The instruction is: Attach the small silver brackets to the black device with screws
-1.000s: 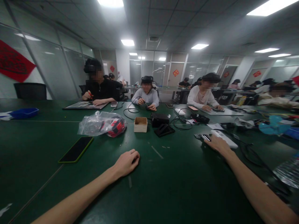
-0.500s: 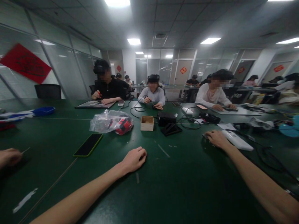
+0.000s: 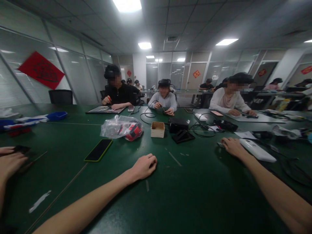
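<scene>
My left hand rests on the green table with its fingers curled in; nothing shows in it. A ring sits on one of its fingers. Farther right, my right hand has its fingertips closed over a small greyish flat object, whose kind I cannot make out. Just beside that hand lies a white rounded device. A dark phone with a lime-green edge lies left of my left hand.
Ahead stand a clear plastic bag with red and black contents, a small open box and a black box. Cables spread at right. Another person's hands hold a dark item at far left. Several people sit across the table.
The view has turned slightly left, so everything sits farther right. More of the neighbour's hands at far left, with a dark item, shows. My hands have kept their places on the table.
</scene>
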Demonstrator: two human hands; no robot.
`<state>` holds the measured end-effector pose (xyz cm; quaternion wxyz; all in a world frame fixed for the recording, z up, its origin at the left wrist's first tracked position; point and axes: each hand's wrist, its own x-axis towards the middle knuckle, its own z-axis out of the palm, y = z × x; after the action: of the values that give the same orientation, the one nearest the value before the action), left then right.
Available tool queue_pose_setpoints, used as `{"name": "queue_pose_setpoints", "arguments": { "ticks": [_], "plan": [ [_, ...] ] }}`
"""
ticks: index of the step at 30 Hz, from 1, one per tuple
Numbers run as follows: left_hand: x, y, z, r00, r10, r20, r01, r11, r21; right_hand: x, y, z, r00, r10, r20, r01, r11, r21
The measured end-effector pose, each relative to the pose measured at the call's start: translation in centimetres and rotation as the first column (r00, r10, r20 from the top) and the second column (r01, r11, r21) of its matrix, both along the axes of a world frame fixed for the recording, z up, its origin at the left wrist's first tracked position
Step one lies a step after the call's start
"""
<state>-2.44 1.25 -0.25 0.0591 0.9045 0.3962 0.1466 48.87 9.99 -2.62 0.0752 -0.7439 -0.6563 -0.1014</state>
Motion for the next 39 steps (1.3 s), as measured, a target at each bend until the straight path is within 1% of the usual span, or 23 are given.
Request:
{"name": "queue_pose_setpoints", "arguments": {
  "ticks": [3, 6, 10, 15, 22, 26, 32, 39],
  "plan": [
    [-0.05, 0.01, -0.02, 1.000, -0.005, -0.005, 0.005, 1.000, 0.013, 0.15, -0.07, 0.21, 0.997, 0.069, 0.032, -0.067, 0.996, -0.056],
    [-0.09, 0.07, -0.12, 1.000, -0.008, -0.002, 0.008, 1.000, 0.027, 0.29, -0.04, 0.34, 0.995, 0.092, 0.047, -0.087, 0.992, -0.092],
    [-0.13, 0.16, -0.33, 1.000, -0.013, 0.002, 0.013, 0.999, 0.037, 0.48, 0.28, 0.14, 0.996, 0.065, 0.065, -0.057, 0.991, -0.121],
    [-0.16, 0.15, -0.50, 1.000, -0.012, 0.018, 0.011, 0.999, 0.041, 0.67, 0.45, -0.07, 0.996, 0.038, 0.085, -0.028, 0.992, -0.123],
    [-0.11, -0.06, -0.07, 1.000, -0.018, 0.008, 0.018, 1.000, 0.015, 0.64, 0.44, 0.07, 0.995, 0.043, 0.087, -0.030, 0.988, -0.152],
    [-0.15, -0.14, 0.12, 1.000, -0.019, 0.009, 0.018, 1.000, 0.016, 0.52, 0.29, 0.12, 0.995, 0.056, 0.082, -0.044, 0.988, -0.147],
    [-0.12, -0.10, 0.10, 1.000, -0.011, 0.002, 0.011, 1.000, -0.002, 0.48, 0.16, 0.38, 0.997, 0.041, 0.072, -0.030, 0.989, -0.144],
    [-0.10, -0.06, 0.03, 1.000, -0.014, -0.003, 0.014, 1.000, 0.001, 0.71, 0.49, -0.10, 0.996, 0.044, 0.084, -0.032, 0.990, -0.135]
  ]
}}
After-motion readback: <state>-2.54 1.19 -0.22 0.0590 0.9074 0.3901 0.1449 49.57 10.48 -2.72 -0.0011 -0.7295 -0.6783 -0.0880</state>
